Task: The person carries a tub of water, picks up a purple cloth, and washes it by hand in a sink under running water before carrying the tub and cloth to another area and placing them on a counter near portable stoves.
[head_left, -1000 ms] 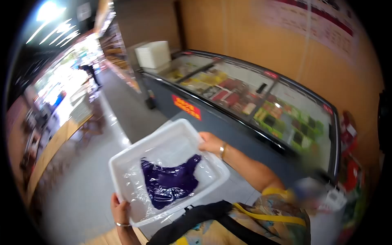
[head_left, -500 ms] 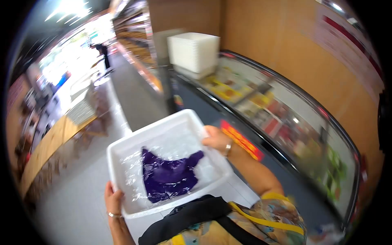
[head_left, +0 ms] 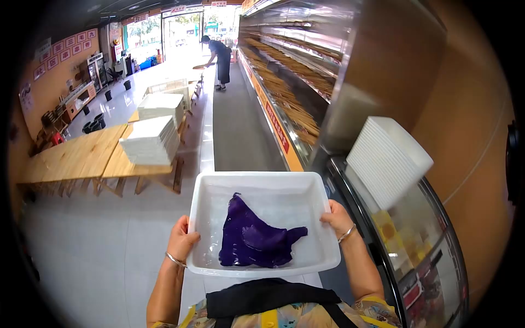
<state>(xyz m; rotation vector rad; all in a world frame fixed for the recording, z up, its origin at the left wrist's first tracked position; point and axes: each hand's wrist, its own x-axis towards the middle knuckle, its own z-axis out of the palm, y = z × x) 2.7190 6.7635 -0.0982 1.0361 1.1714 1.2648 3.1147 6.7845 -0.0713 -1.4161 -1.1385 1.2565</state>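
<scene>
I record the left hand (head_left: 180,240) clasping the left end of a white plastic tub (head_left: 260,175), the right hand (head_left: 338,220) clasping the right; some fingertips are hidden. The 2 opposed grips presumably keep it level. A glossy purple piece (head_left: 262,239), material uncertain, lies inside, between both hands, touching neither. At right, stacked white containers (head_left: 385,164) stand on the glass-topped freezer (head_left: 404,232), presumably nested to save space.

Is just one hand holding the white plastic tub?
No, the left hand and the right hand grip opposite sides of the white plastic tub.
</scene>
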